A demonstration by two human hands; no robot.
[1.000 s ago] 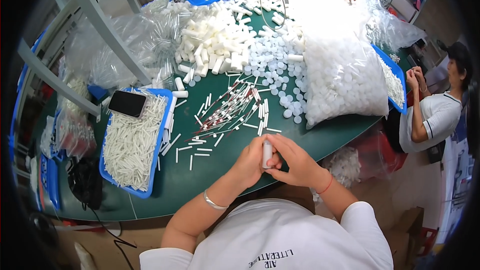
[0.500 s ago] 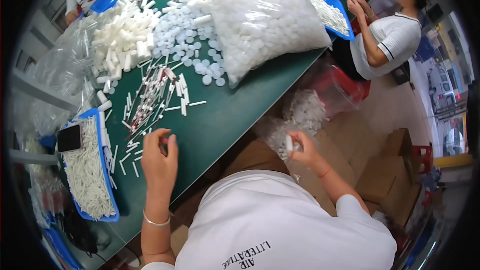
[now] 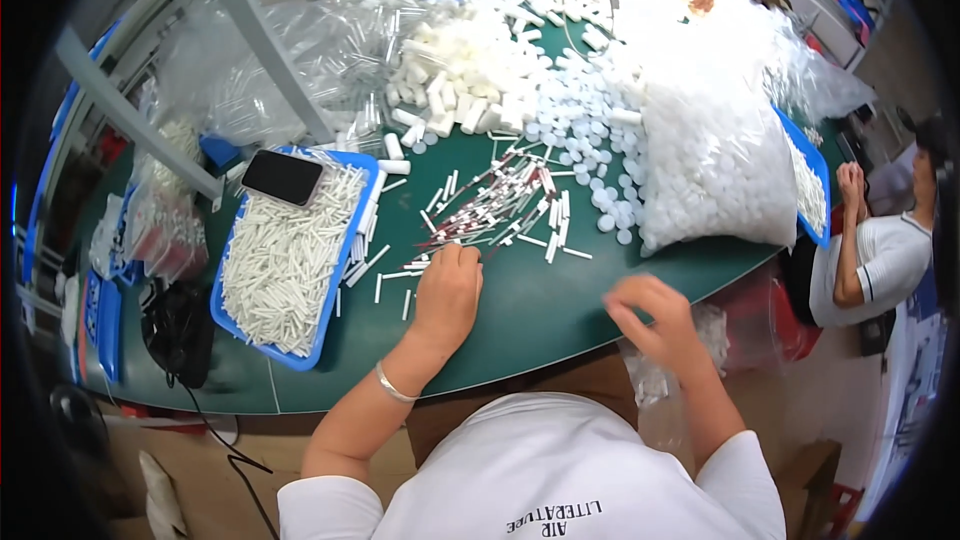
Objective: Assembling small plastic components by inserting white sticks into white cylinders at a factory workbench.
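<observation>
My left hand [image 3: 448, 290] reaches over the green table at the near edge of a pile of thin white sticks with dark red parts [image 3: 490, 205]. Its fingers curl downward and closed, and the back of the hand hides whatever they pinch. To the right, my right hand [image 3: 655, 318] hovers by the table's front edge, thumb and fingers apart, with nothing seen in it. Several short white tubes [image 3: 560, 225] lie along the pile's right side. Close to the left hand is a blue tray [image 3: 330, 325] full of short white sticks, a black phone [image 3: 283, 177] resting on its far end.
Behind the pile lie thick white cylinders [image 3: 450, 80] and translucent round caps [image 3: 600, 185]. A large clear bag of white pieces [image 3: 715, 180] stands at the right. Below the edge hangs a bag of white parts [image 3: 655, 380]. A co-worker [image 3: 870, 255] sits far right; a grey metal frame [image 3: 265, 40] rises left.
The view has turned leftward. My left hand has moved to the pile's near edge. My right hand has come up to the table edge, and the white cylinder it held is gone from it.
</observation>
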